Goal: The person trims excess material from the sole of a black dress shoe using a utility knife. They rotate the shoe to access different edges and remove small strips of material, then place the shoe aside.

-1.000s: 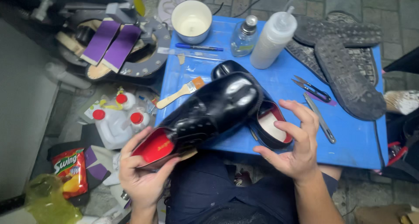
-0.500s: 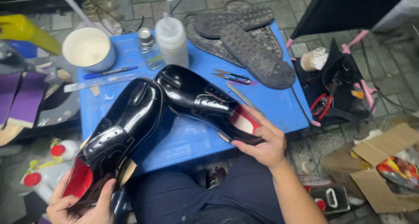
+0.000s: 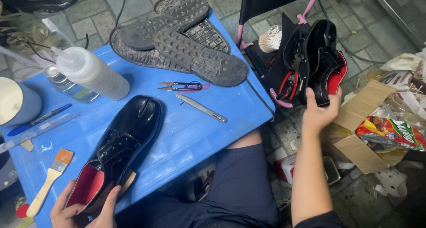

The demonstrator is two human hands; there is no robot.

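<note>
Swung off the blue table since a moment ago, the right hand grips one glossy black shoe above a black bag. Left hand clasps the second black shoe's heel, toe resting on the table near a paintbrush.

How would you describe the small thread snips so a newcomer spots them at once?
Start at the blue table. Just below the two dark rubber soles lie the snips. Unlike the plain grey blade beside them, they have gold tips and a pink end.
</note>
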